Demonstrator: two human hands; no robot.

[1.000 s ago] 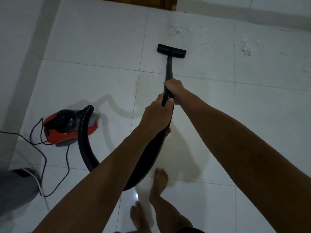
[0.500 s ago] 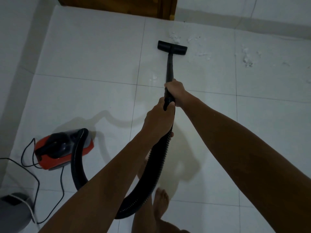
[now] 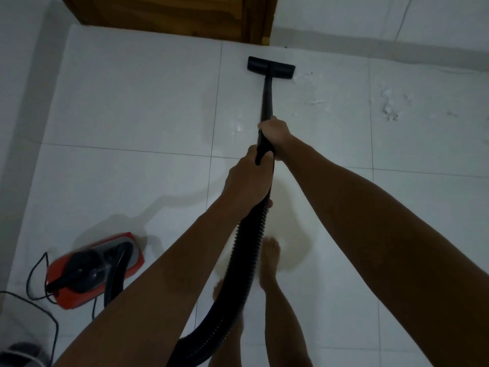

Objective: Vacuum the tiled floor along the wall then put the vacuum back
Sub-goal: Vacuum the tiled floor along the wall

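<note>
Both hands on the wand here: the right hand (image 3: 274, 136) is wrapped round the black wand (image 3: 266, 98) further forward, and the left hand (image 3: 248, 181) grips just behind it, fingers curled round the handle end where the ribbed hose (image 3: 246, 250) begins. The floor nozzle (image 3: 271, 68) sits flat on the white tiled floor (image 3: 132, 102), close to the wall (image 3: 370, 19) and just right of the wooden door frame (image 3: 254, 19).

White debris (image 3: 387, 102) lies scattered to the right of the nozzle, some of it just beside the nozzle's right end, more well off along the wall. So the job, by my reading, is barely begun: that strip wants working rightward.

To do it well, keep the nozzle flat and square to the wall (a tilted head loses suction), and overlap each pass. The forward hand steers, the rear hand pushes.

Watch the hose: it loops back past the bare feet (image 3: 270, 258) to the red canister vacuum (image 3: 95, 268) at lower left, with its power cord (image 3: 34, 274) trailing. Moving right will likely call for dragging the canister along.
</note>
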